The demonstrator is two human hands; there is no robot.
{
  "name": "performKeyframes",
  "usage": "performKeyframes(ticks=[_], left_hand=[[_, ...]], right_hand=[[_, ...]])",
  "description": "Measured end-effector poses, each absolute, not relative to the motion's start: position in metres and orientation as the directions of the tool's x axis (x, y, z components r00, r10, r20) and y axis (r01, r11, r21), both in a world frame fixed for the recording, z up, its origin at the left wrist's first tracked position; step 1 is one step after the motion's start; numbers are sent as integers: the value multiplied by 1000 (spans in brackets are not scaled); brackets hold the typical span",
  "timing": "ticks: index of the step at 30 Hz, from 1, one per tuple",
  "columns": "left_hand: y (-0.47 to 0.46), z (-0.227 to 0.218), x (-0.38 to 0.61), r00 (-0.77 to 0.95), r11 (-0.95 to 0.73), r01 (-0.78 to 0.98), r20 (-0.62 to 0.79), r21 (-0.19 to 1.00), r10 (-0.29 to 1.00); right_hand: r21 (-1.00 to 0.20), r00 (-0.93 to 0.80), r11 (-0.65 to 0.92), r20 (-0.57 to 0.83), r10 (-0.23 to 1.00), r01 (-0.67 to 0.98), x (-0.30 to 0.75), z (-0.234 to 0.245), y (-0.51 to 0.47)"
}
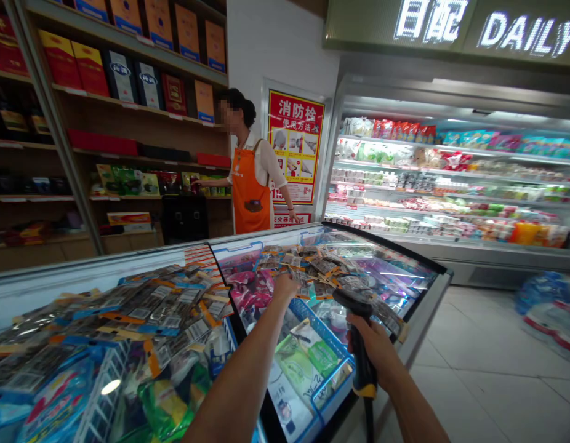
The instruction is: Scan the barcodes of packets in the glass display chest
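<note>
My right hand is wrapped round the handle of a black and yellow barcode scanner, its head tilted over the freezer's glass lid. A cable runs down from the grip. My left hand reaches out to a pile of small hanging-card packets on the glass and is at the near edge of the pile. Its fingers are mostly hidden, so whether they grip a packet does not show. Just beyond the scanner, another packet lies near the lid's right edge. A larger heap of similar packets spreads over the left side.
Under the glass, a blue wire basket holds bagged frozen goods. A person in an orange apron stands behind the freezer, beside shelves of boxes. A lit chiller lines the back right; wrapped bottles stand on the floor.
</note>
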State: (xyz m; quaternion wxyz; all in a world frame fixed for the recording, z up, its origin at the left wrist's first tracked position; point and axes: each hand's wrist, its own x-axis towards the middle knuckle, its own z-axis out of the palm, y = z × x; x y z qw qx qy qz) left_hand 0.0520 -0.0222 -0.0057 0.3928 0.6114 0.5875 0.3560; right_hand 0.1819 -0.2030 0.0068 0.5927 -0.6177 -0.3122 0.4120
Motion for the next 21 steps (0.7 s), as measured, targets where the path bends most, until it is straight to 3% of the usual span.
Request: performKeyframes(ticks=[3,5,8,21], left_hand=[[-22,-8,26,98,49,93,-58,994,994],[-26,-7,10,68,108,-107,-101,988,993],[-32,-2,-5,55,156,-275,-147,949,988],[-35,10,-8,101,160,-287,-136,944,986]], right_hand=[[-990,443,-105,-138,886,-97,171,12,-201],[-988,412,-115,-147,899,-102,160,16,-200],[-986,346,-125,-155,925,-108,142,22,-200],[-988,282,-122,-143,949,-89,109,25,-207]])
